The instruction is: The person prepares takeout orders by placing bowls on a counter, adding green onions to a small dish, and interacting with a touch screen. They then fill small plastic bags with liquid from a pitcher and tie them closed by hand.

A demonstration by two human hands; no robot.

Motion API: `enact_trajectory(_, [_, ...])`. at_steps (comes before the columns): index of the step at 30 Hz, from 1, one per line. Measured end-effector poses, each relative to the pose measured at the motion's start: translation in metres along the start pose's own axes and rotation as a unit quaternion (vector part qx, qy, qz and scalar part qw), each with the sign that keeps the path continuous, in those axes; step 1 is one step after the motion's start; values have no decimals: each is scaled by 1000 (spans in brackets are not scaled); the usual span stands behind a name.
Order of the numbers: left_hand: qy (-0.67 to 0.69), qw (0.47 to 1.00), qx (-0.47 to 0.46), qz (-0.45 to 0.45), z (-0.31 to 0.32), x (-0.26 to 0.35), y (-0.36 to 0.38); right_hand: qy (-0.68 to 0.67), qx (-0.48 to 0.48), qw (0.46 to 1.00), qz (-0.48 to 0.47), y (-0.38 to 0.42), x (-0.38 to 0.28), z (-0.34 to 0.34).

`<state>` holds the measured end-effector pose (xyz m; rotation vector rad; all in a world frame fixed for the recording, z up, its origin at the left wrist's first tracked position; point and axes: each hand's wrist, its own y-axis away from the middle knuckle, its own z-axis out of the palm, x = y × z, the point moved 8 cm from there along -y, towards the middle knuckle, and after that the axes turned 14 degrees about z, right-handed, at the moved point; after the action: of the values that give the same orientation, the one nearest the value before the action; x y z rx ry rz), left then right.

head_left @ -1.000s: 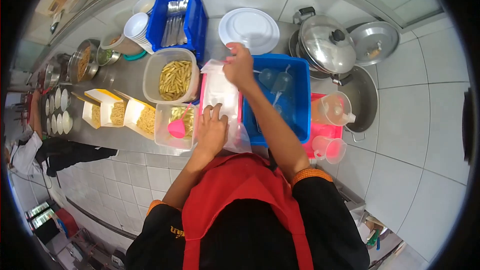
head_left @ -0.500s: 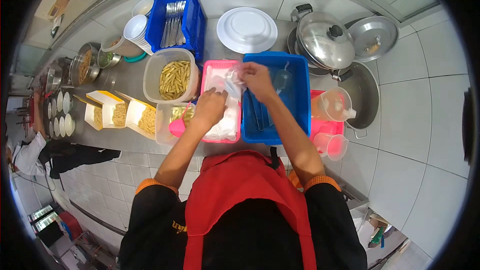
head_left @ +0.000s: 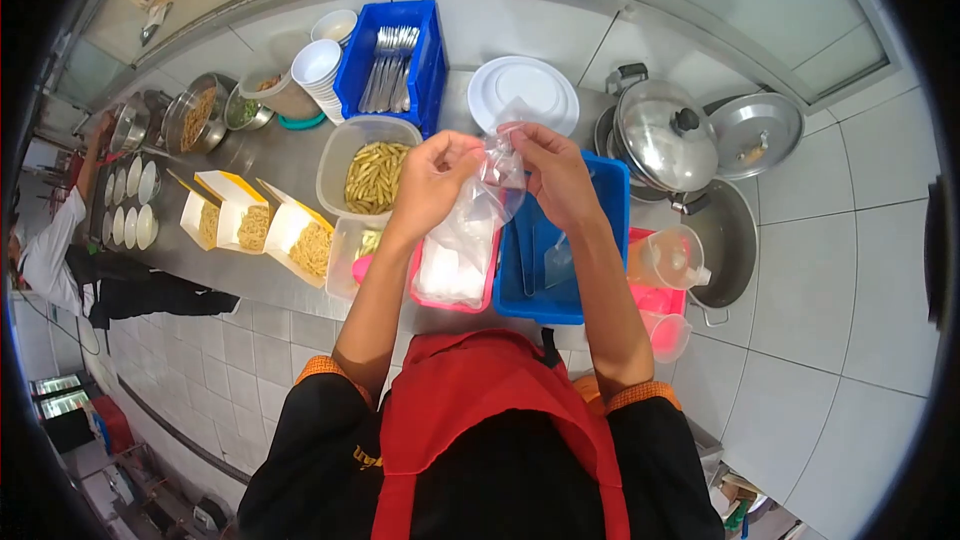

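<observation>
A clear plastic bag [head_left: 478,212] hangs between my two hands, above a pink tray [head_left: 490,285] of white plastic bags [head_left: 452,272]. My left hand [head_left: 436,178] pinches the bag's upper left side, fingers closed. On its other side my right hand [head_left: 556,172] grips the top edge with thumb and fingers. Beneath my right forearm is a blue bin [head_left: 570,310] with tongs [head_left: 524,250] inside. To the left stands a tub of green pickled chillies [head_left: 377,178]. A pink scoop [head_left: 362,267] rests in a smaller tub, partly behind my left forearm.
Open boxes of noodles [head_left: 253,227] stand left. Behind are a cutlery bin [head_left: 435,65], white plates [head_left: 522,90] and a lidded pan [head_left: 665,130]. Jugs [head_left: 668,258] and a big pot [head_left: 738,240] stand right. A co-worker [head_left: 60,250] is far left.
Both hands have risen from the trays, and the clear bag is now stretched between them. My left hand has left the pink tray. The camera view has shifted slightly.
</observation>
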<state>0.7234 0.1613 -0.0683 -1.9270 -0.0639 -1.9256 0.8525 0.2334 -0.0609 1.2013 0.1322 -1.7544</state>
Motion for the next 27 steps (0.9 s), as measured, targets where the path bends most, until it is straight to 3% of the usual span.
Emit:
enact_trajectory(1, [-15, 999, 36, 37, -1, 17, -5, 4, -1, 1000, -6, 2, -4, 1])
enact_trajectory(4, [-67, 997, 11, 24, -5, 29, -9, -1, 37, 999, -21, 6, -7, -2])
enact_trajectory(6, [-104, 994, 17, 37, -9, 34, -10, -135, -32, 990, 21, 5, 1, 8])
enact_trajectory(8, [-208, 976, 3, 57, -11, 42, -8, -169, -47, 984, 25, 6, 8, 18])
enact_trajectory(9, [-209, 976, 3, 56, -12, 40, -7, -71, -6, 996, -46, 5, 6, 16])
enact_trajectory(10, [-213, 971, 57, 96, -20, 45, -7, 28, 37, 992, -117, 5, 3, 12])
enact_trajectory(12, [-214, 961, 111, 138, -36, 46, -8, 37, 60, 989, -127, 2, 10, 1])
enact_trajectory(14, [-147, 940, 240, 192, -78, 56, -6, 170, 176, 959, -140, 12, 14, -6])
enact_trajectory(15, [-148, 938, 244, 196, -89, 62, -6, 172, 171, 960, -143, 10, 23, -8])
enact_trajectory(17, [-94, 933, 284, 198, -109, 87, -4, 344, 258, 892, -139, 0, 52, -23])
enact_trajectory(18, [-98, 932, 286, 201, -111, 96, -3, 343, 253, 893, -141, -14, 74, -35])
enact_trajectory(19, [-98, 932, 298, 184, -115, 101, -3, 528, 179, 816, -153, -35, 104, -28])
enact_trajectory(20, [-97, 931, 309, 168, -118, 106, -4, 690, 99, 700, -159, -46, 130, -16])
enact_trajectory(23, [-154, 931, 267, 197, -109, 129, -12, 677, 75, 710, -180, -28, 124, 7])
enact_trajectory(26, [-200, 934, 221, 197, -100, 129, -12, 652, 91, 729, -188, -15, 69, 25])
enact_trajectory(27, [-267, 921, 195, 207, -91, 134, -12, 591, 99, 770, -220, -3, 38, 38])
